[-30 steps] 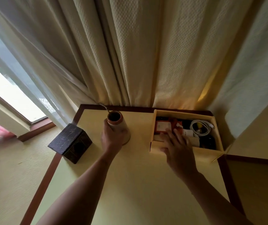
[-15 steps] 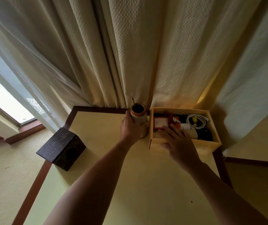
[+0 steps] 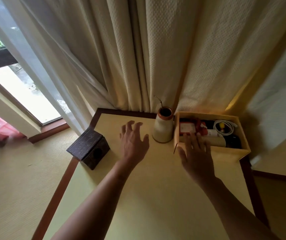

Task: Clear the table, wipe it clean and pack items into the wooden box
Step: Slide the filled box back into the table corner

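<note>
Freed from the vase (image 3: 163, 129), the left hand (image 3: 133, 144) hovers with fingers spread, left of the wooden box (image 3: 229, 150); the right hand (image 3: 196, 153) lies open over its near wall. Between left hand and box the vase stands upright, nearer the left hand.

Bare yellow tabletop (image 3: 156, 187) lies open between and behind the left hand (image 3: 133, 144) and right hand (image 3: 196, 153), while ahead a cream brown-rimmed vase (image 3: 163, 130) stands between them, just beside the crowded pale wooden box (image 3: 229, 150) at the right hand.
</note>
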A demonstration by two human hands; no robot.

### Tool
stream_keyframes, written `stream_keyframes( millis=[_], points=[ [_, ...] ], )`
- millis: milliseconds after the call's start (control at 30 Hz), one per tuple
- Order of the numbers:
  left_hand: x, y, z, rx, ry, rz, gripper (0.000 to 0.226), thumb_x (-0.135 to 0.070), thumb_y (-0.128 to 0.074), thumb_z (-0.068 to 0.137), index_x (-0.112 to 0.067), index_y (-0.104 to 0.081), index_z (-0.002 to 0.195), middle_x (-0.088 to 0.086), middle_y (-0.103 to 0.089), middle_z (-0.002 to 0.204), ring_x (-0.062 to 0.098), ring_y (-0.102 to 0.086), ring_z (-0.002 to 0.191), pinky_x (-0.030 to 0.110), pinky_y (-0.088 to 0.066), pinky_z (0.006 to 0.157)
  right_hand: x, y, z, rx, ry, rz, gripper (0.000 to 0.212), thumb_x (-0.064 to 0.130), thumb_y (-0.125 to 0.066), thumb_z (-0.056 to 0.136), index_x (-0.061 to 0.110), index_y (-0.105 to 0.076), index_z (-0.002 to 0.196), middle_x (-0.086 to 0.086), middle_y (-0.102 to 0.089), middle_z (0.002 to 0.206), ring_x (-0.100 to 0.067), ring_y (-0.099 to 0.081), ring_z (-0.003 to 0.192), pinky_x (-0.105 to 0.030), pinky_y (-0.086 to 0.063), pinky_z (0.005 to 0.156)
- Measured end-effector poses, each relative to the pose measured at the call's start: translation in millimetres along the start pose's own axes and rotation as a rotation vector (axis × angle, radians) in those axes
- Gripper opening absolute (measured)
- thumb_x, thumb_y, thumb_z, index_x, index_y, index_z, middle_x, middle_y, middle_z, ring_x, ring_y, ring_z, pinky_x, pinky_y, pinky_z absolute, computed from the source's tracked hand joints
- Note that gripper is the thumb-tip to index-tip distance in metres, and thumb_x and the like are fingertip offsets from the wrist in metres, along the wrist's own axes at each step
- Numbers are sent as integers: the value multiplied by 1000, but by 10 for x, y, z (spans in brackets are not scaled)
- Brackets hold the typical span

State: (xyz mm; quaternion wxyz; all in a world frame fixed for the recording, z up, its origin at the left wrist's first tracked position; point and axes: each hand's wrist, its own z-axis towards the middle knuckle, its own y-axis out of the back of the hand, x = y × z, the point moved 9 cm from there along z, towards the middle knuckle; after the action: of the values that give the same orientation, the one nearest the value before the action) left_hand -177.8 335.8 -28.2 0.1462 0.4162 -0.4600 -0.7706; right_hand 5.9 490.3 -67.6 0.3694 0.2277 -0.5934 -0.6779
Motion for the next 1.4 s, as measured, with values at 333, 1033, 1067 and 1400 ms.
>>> stream_keyframes(
  millis=[333, 1033, 1067, 1400],
  points=[
    [1490, 634, -298, 188, 342, 498, 77, -63, -51, 89, -26, -23, 150, 27, -20, 159, 50, -17, 147, 78, -23, 107, 419, -119, -39, 67, -152, -41, 68, 27, -47, 100, -4, -21, 155, -26, -29, 160, -42, -26, 148, -57, -24, 119],
    [921, -311, 443, 312, 466, -706, 21, -43, -40, 108, -31, -51, 122, 5, -67, 107, 27, -68, 95, 29, -47, 55, 394, -170, -151, -26, -108, -24, 78, 25, -57, 95, 6, -16, 159, -20, -22, 164, -36, -19, 153, -56, -18, 123],
    [917, -383, 466, 322, 472, -698, 20, -44, -40, 108, -33, -51, 121, 5, -66, 107, 27, -67, 95, 30, -48, 56, 397, -173, -154, -30, -108, -23, 79, 25, -57, 95, 6, -16, 159, -20, -21, 164, -36, -18, 153, -56, -18, 123],
    [917, -657, 616, 263, 499, -496, 38, -41, -34, 109, -23, -52, 137, 3, -55, 100, 19, -52, 88, 41, -49, 84, 354, -291, -152, -16, -140, 4, 80, 28, -52, 96, 9, -9, 160, -16, -11, 168, -34, -8, 155, -55, -13, 124]
  ],
)
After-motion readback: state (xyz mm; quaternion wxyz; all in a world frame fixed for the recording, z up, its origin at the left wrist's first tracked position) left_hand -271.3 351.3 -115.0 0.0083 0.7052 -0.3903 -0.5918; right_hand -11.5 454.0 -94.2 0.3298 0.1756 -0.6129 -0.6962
